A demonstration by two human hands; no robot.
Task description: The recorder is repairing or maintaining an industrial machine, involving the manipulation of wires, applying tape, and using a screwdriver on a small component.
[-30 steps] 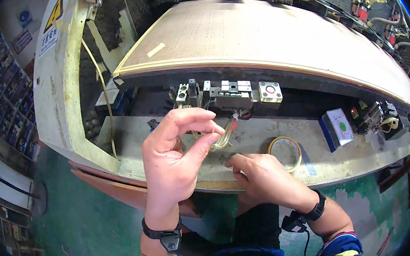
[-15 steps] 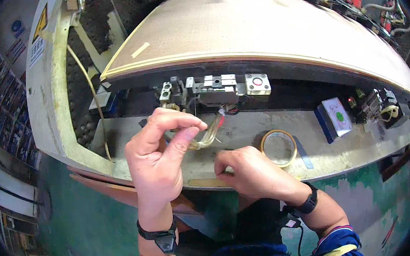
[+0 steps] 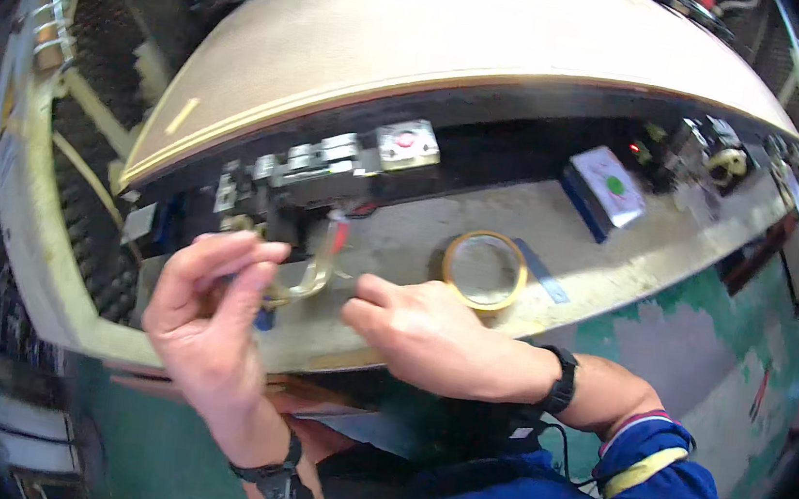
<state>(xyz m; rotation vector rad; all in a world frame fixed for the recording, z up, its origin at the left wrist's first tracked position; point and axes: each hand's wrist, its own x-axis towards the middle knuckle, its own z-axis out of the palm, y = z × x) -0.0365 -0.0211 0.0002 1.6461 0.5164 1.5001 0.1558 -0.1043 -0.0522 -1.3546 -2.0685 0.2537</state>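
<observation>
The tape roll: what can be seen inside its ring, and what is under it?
Inside the tape roll, the grey bench shows. What lies under its band is covered; the strip beside it may reach there.

Head-worn fisheye view, angled downward

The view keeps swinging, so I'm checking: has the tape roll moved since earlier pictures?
No, neither way: the tape roll lies as before on the ledge, left of the thin strip and box.

Left hand (image 3: 213, 313) near cable bundle (image 3: 321, 269), thumb/index tips together; right hand (image 3: 434, 339) curled beside tape roll (image 3: 520, 280).
</observation>
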